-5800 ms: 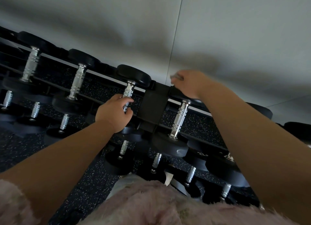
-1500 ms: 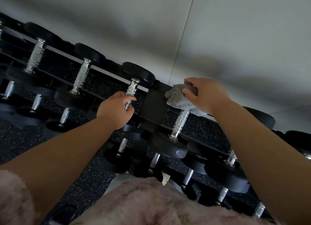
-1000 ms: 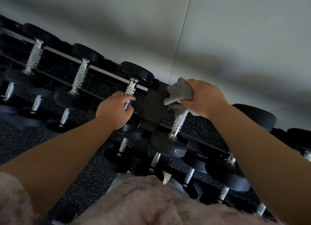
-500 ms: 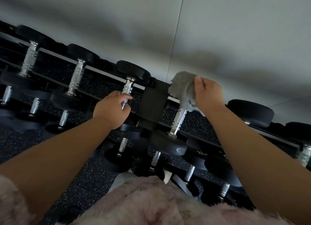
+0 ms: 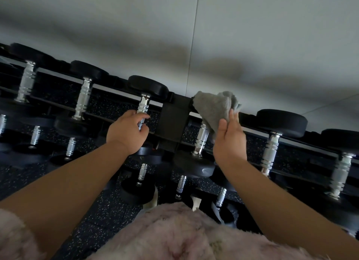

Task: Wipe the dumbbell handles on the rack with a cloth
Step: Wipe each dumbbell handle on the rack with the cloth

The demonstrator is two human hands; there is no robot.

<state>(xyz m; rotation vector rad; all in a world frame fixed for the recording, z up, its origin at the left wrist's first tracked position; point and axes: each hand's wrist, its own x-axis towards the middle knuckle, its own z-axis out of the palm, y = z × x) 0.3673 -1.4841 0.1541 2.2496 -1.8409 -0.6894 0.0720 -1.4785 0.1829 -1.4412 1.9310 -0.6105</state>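
A pale grey wall (image 5: 252, 36) fills the upper half of the frame. Below it a black rack (image 5: 172, 123) runs on a slant from upper left to lower right, over a dark speckled floor (image 5: 97, 211). A person's two bare forearms reach up from the bottom edge, above a fluffy pink garment (image 5: 174, 238).

Six dumbbells (image 5: 83, 98) with ribbed chrome handles and black round heads show along the rack's top tier. Six shorter chrome handles can be counted on the tier below (image 5: 142, 172).

The left hand (image 5: 126, 133), at centre frame, has its fingers curled round the third handle from the left (image 5: 143, 106), just left of the rack's black upright.

The right hand (image 5: 229, 141), right of centre, is turned palm toward the camera. It pinches one cloth (image 5: 213, 108) between thumb and nearly straight fingers.

The cloth is grey, plush and bunched in soft folds. It is draped over the far end of the fourth dumbbell at the rack's upper rail, with its lower edge just beside the top of the fourth handle (image 5: 201, 141). Whether it touches the chrome cannot be told.

Half a second earlier the right hand sat higher, beside the cloth, with its back to the camera. It has since dropped and turned over, drawing the cloth out longer. The left hand keeps its grip on the same handle.
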